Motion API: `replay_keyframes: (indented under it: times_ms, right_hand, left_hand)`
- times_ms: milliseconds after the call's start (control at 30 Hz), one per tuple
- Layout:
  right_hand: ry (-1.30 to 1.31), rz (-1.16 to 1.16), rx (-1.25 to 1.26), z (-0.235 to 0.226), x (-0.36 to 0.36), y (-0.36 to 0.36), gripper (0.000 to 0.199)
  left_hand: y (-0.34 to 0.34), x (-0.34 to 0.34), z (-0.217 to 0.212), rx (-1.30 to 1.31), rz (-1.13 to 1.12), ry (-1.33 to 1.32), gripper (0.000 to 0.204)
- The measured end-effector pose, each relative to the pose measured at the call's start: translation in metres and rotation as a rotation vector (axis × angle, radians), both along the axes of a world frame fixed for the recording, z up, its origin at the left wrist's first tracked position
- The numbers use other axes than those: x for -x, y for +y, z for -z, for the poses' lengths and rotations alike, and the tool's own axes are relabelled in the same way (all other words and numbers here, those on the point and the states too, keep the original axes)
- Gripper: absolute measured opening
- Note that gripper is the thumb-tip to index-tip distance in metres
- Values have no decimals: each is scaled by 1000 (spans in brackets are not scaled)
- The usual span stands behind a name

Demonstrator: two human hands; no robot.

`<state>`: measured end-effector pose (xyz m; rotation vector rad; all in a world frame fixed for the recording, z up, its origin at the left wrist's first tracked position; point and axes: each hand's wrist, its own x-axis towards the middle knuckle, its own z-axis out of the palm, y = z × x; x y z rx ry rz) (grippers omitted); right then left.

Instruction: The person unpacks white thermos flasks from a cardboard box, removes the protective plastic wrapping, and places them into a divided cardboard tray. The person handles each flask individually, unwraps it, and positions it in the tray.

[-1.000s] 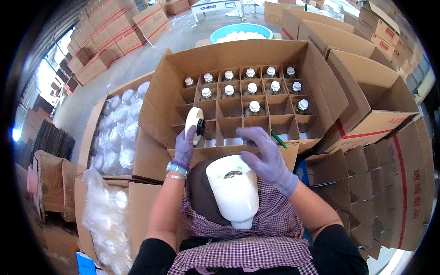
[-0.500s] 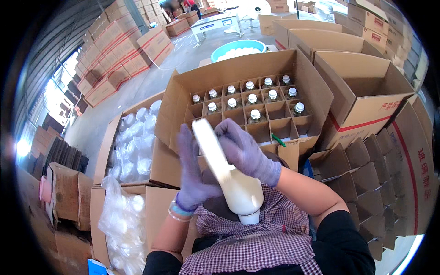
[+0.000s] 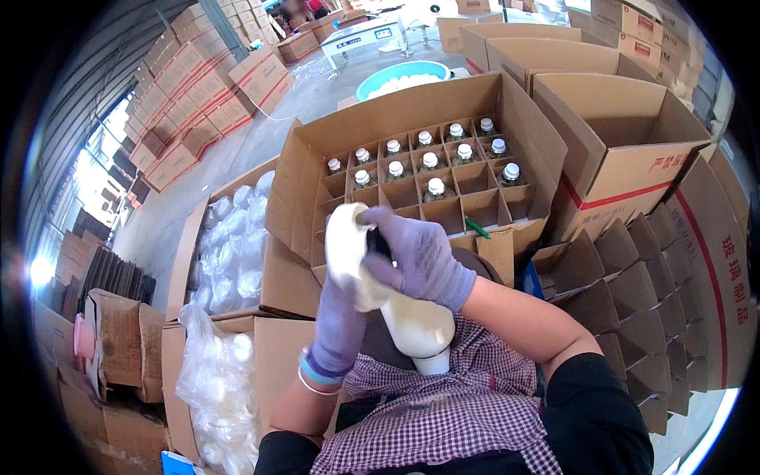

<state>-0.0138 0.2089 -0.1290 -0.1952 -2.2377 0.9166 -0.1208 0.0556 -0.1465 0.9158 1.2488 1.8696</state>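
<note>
My left hand point(image 3: 337, 331), in a purple glove, is wrapped round the lower part of a smeared, cream-white rounded piece point(image 3: 343, 237). The gloved right hand point(image 3: 425, 259) closes on the same piece from the other side; a dark patch shows beside its fingers, and I cannot make out the piece's kind. Below both hands, a glossy white bulb-shaped vessel point(image 3: 418, 326) with a narrower end rests over my checked apron point(image 3: 443, 423). Whether it joins the upper piece is hidden. Ahead stands an open divided carton point(image 3: 396, 115) holding several white-capped clear bottles point(image 3: 435, 190).
A slim green tool point(image 3: 477, 229) lies at the carton's near edge. To the left are boxes of plastic-wrapped items point(image 3: 229, 253) and a clear plastic bag point(image 3: 202, 356). Cardboard dividers point(image 3: 625, 293) and open cartons point(image 3: 609, 178) stand right. A blue basin point(image 3: 372, 83) is behind.
The cream-white piece has turned from a narrow edge view to a broader face. My left fingers, spread before, have closed round it, and my right hand has shifted slightly left and down.
</note>
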Motion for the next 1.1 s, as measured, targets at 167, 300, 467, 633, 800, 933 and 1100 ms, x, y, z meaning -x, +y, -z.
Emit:
replay_keyframes:
  times_ms: [167, 300, 467, 633, 800, 933, 1100]
  right_hand:
    - [281, -58, 102, 55, 29, 26, 47]
    - [178, 110, 2, 16, 10, 7, 43]
    - [-497, -375, 895, 21, 10, 70, 39]
    - [121, 19, 491, 97, -16, 100, 30]
    - [52, -452, 663, 133, -14, 70, 32]
    - [116, -400, 666, 140, -6, 65, 30]
    - [114, -411, 668, 144, -5, 58, 29]
  left_hand:
    - [15, 5, 16, -58, -310, 1365, 93]
    - [18, -17, 24, -110, -175, 291, 105]
    - [44, 20, 22, -186, -299, 1041, 70]
    - [42, 75, 70, 34, 84, 685, 64]
    - [57, 91, 81, 90, 374, 625, 61]
    - [59, 97, 96, 23, 400, 535, 60]
    - [44, 86, 105, 18, 294, 568, 70]
